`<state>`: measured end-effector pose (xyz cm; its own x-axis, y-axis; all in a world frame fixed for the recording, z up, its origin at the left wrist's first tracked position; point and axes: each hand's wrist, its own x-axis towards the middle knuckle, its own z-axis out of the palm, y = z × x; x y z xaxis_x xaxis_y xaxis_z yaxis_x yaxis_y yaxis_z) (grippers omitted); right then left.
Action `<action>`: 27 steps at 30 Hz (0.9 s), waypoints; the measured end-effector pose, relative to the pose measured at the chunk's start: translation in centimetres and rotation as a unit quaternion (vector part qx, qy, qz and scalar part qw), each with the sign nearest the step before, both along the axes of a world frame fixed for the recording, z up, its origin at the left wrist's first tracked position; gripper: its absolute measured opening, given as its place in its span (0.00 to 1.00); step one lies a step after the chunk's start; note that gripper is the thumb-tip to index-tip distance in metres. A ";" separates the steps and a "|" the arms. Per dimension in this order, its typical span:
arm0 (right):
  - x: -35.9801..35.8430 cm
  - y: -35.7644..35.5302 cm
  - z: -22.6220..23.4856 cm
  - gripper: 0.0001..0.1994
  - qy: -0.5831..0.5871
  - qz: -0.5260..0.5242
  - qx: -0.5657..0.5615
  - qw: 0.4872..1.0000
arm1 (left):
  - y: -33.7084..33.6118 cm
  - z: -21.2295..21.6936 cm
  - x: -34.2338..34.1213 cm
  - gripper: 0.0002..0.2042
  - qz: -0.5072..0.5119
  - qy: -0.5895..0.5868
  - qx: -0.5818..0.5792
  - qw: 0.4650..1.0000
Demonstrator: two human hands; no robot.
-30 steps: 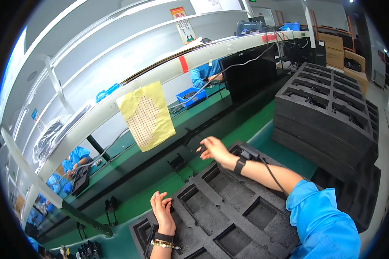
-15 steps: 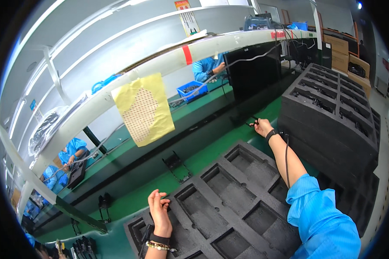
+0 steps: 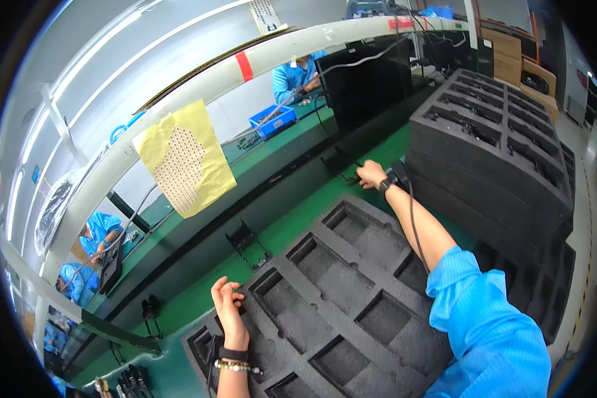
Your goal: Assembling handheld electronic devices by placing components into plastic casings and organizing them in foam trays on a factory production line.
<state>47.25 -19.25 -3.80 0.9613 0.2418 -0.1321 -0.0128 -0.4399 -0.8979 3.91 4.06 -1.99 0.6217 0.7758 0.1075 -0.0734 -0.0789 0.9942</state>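
Swung right hand point(image 3: 371, 174) from above black foam tray point(image 3: 398, 358) to out past its far corner over the last second. Holding it curled, fingers bent down, just beside black bracket point(image 3: 341, 159) on green strip point(image 3: 298, 222) beyond the counter point(image 3: 172, 365); can't tell if gripping anything. Keeping left hand point(image 3: 227, 305) at tray's left side, half open, fingers loosely bent, with nothing visible in grip; can't tell if touching foam. Can see tray tilted to the counter's far edge, recesses up. Also seeing second bracket point(image 3: 241, 237) farther left on strip, near tray, plus tall foam stack point(image 3: 484, 179) to the right.
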 end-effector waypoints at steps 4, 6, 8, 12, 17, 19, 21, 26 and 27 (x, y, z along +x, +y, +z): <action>2.0 -1.9 -1.2 0.16 -0.299 -0.022 -0.283 0.911 | -0.6 0.0 1.6 0.13 -0.023 0.035 0.103 0.994; -0.3 -1.5 0.6 0.18 -0.292 0.020 -0.180 0.939 | -0.3 -0.3 1.6 0.13 -0.023 0.037 0.136 0.990; -2.2 -1.5 4.0 0.20 -0.137 0.156 -0.170 0.963 | 0.9 -0.7 1.5 0.13 -0.022 0.035 0.156 0.987; -8.6 -5.4 7.1 0.23 -0.301 0.295 -0.237 0.875 | 1.4 -0.4 1.6 0.13 -0.025 0.019 0.148 0.988; -22.5 -17.2 10.0 0.27 -0.333 0.276 -0.403 0.807 | 0.9 -1.2 2.2 0.14 -0.058 0.003 0.178 0.982; -26.0 -21.5 9.2 0.29 -0.280 0.276 -0.432 0.812 | 1.1 -2.1 2.1 0.15 -0.063 -0.017 0.191 0.979; -27.8 -25.0 7.3 0.31 -0.214 0.273 -0.432 0.833 | 2.3 -3.0 1.4 0.16 -0.057 0.017 0.198 0.978; -27.9 -30.1 0.0 0.44 -0.057 0.225 -0.204 0.951 | 2.1 -0.4 -1.1 0.13 -0.089 0.107 0.127 0.982; -27.9 -30.5 -0.2 0.45 0.037 0.240 -0.083 0.967 | 2.2 0.2 -2.1 0.13 -0.096 0.127 0.134 0.978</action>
<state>19.38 -49.72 -4.01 0.7303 0.6271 -0.2711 0.1668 -0.5485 -0.8194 1.80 6.21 -1.78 0.7861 0.6073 0.1147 0.1340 -0.3486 0.9276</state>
